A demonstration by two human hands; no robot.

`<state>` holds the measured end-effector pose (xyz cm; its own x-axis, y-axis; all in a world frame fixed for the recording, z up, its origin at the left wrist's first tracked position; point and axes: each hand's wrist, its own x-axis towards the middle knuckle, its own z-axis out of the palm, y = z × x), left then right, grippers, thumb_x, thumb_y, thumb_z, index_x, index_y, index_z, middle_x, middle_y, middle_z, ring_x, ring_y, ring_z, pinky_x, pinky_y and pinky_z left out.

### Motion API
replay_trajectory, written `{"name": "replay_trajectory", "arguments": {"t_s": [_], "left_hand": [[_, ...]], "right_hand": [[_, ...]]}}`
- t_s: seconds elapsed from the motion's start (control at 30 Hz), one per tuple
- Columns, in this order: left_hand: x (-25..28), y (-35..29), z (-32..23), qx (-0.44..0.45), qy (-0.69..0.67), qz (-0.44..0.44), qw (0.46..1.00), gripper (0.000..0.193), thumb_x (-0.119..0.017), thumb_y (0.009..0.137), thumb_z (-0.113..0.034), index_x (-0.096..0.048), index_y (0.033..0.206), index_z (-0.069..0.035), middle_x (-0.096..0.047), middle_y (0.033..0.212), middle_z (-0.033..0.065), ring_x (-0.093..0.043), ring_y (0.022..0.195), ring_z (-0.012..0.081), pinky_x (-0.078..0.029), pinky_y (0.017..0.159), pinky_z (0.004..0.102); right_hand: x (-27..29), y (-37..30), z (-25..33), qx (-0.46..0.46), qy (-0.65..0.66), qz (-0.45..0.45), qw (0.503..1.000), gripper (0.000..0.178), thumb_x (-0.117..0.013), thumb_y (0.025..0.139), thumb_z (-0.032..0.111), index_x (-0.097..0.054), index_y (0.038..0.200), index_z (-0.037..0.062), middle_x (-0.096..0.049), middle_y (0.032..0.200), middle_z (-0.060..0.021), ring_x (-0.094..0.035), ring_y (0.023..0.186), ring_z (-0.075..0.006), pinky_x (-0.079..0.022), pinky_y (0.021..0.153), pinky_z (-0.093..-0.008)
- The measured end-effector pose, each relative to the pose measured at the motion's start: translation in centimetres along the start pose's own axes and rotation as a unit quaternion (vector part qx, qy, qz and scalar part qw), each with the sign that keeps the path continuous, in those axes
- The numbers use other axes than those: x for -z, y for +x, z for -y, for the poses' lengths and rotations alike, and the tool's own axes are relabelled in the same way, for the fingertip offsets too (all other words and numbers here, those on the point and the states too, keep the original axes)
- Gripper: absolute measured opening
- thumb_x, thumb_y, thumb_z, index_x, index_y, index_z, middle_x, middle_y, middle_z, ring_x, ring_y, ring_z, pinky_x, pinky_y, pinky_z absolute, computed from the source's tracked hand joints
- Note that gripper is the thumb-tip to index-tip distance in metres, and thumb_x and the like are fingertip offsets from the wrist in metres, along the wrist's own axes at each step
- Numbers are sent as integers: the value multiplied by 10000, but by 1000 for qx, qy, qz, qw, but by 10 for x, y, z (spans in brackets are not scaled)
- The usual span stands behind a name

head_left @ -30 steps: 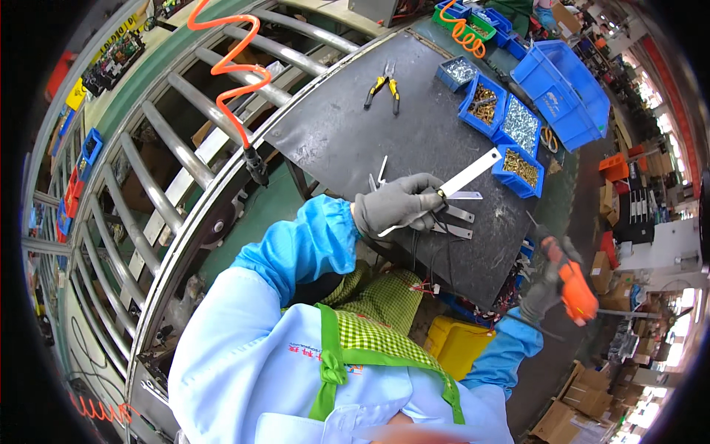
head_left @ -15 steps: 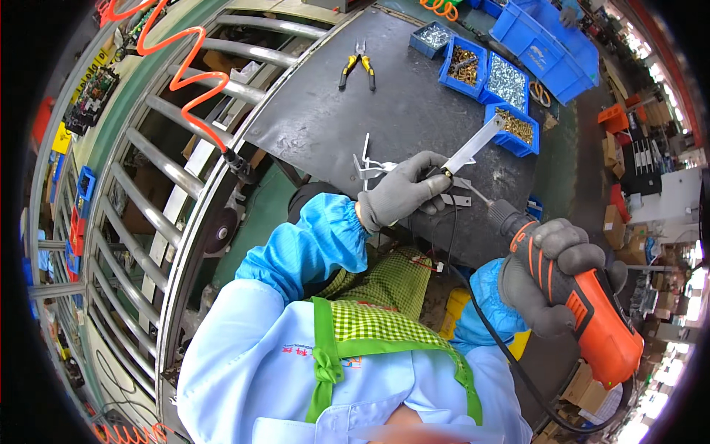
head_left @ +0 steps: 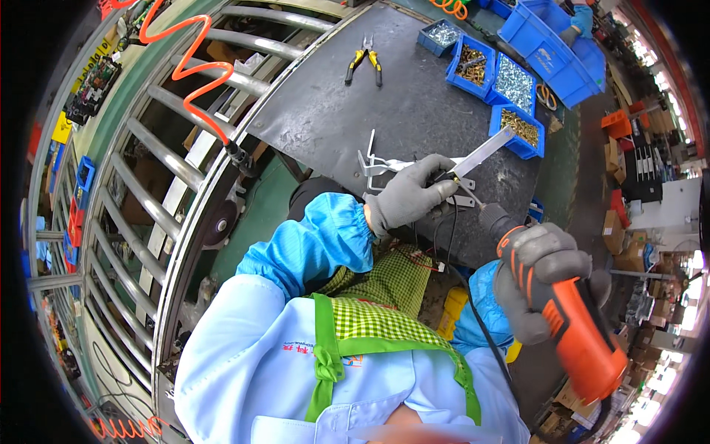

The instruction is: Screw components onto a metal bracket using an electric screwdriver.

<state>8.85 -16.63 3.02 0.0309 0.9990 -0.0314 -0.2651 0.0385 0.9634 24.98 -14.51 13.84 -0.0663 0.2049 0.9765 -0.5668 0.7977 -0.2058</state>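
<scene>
My left hand [head_left: 410, 196], in a grey glove, pinches the near end of a flat pale metal strip [head_left: 484, 152] above the dark worktable. A small brass-coloured piece shows at the fingertips. My right hand [head_left: 538, 259], also gloved, is wrapped round the body of an orange and black corded power screwdriver [head_left: 588, 344]. Its thin bit points up and left, ending close to the left fingertips; whether it touches the brass piece I cannot tell. Bent white metal brackets [head_left: 379, 166] lie beside and partly under the left hand. A flat plate with holes [head_left: 466, 200] lies below the strip.
Pliers with yellow and black handles [head_left: 364, 65] lie on the worktable [head_left: 318, 111]. Blue bins [head_left: 515, 85] of screws and small parts line its far right side. Behind them a person's hand [head_left: 569, 35] reaches into a large blue crate [head_left: 543, 41]. Metal roller rails [head_left: 163, 155] run along the left.
The screwdriver and my right hand have shifted a little left, and the bit is nearer the left fingertips. The view has shifted slightly. Another person's hand and sleeve show more at the crate.
</scene>
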Motion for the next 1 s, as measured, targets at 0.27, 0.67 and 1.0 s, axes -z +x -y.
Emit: {"name": "replay_trajectory", "arguments": {"t_s": [0.27,0.67,1.0], "left_hand": [[-4,0,-7,18,87,-14,996,313,-632,926,-194,-559,1174,-18,-635,918,57,-600,826,110,-512,740,277],[-4,4,20,-45,138,-14,989,294,-635,919,-176,-568,1159,-21,-626,892,64,-598,782,114,-509,705,286],[-4,2,18,-87,180,-25,980,278,-629,915,-171,-578,1146,-25,-627,882,68,-602,744,117,-500,657,281]], "right_hand": [[-15,-4,8,-29,-6,103,994,533,-837,702,359,-473,976,83,-624,802,-144,-639,657,-278,-561,534,-391],[13,-5,-16,26,32,135,990,813,-680,858,489,-357,1363,-60,-619,883,-186,-622,586,-249,-524,480,-346],[2,-5,-6,-39,6,77,996,826,-677,844,528,-359,1355,-38,-606,889,-155,-597,586,-235,-503,490,-347]]}}
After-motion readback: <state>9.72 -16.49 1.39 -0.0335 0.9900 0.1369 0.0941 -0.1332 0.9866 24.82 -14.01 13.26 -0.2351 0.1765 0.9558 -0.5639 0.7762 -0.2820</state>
